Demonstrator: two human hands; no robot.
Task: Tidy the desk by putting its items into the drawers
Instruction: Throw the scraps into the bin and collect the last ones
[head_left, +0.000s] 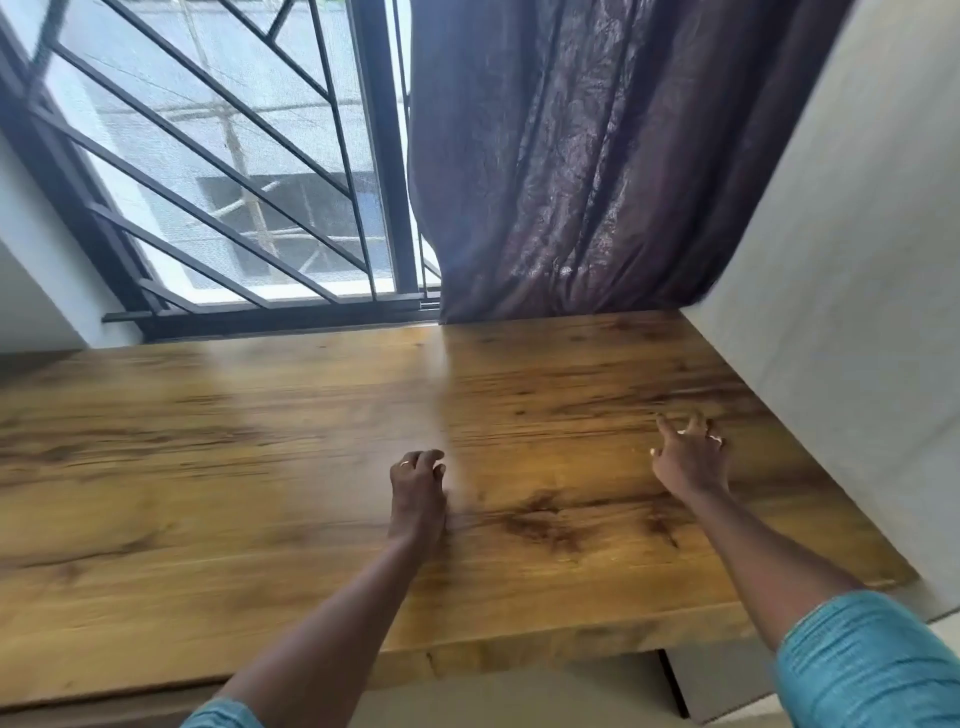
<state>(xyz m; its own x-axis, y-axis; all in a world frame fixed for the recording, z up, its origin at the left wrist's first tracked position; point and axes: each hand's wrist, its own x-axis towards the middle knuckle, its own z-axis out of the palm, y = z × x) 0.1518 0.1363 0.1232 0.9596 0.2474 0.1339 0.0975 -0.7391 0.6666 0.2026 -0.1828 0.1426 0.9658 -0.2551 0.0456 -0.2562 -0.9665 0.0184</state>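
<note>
Two bare hands are reaching out over the wooden desk (234, 467), which is stretching across the view below the window.
A barred window (208, 156) is letting in light at the left, a dark curtain (571, 156) is hanging beside it; the left hand (417, 486) is sitting mid-desk, fingers loosely curled round nothing, and the right hand (688, 460) is spreading its fingers apart near the wall (857, 312).
</note>
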